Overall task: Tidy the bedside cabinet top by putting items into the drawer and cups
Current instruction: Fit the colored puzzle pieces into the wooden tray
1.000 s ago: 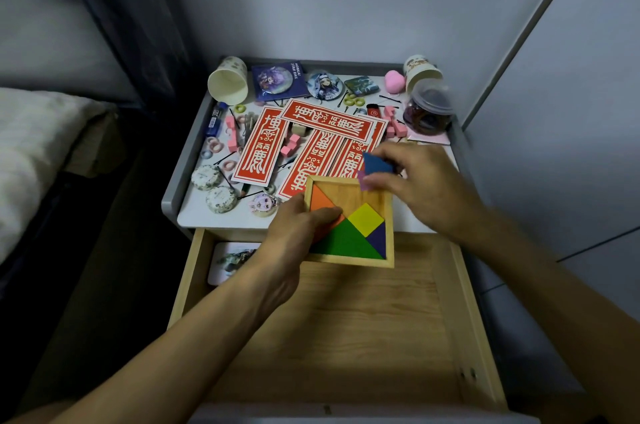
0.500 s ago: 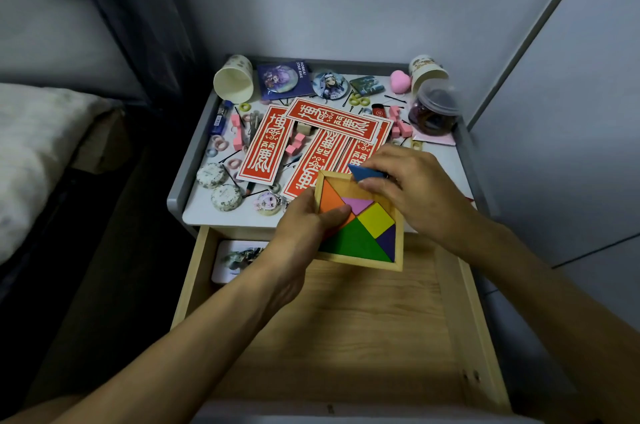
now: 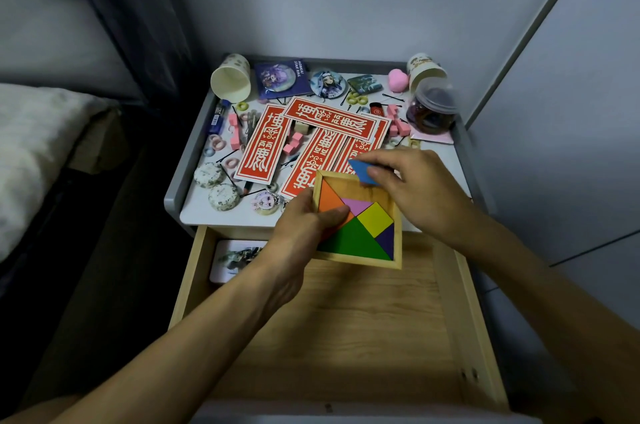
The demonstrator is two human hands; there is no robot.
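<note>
Over the drawer (image 3: 346, 319), left fingers (image 3: 334, 215) still grip the tray (image 3: 398, 226), right fingers (image 3: 381, 176) still pinch the blue piece (image 3: 362, 169).

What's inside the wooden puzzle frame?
Orange, pink, yellow, green and purple pieces lie in the wooden frame, with bare wood at its top right. The left hand hides its lower-left corner.
</note>
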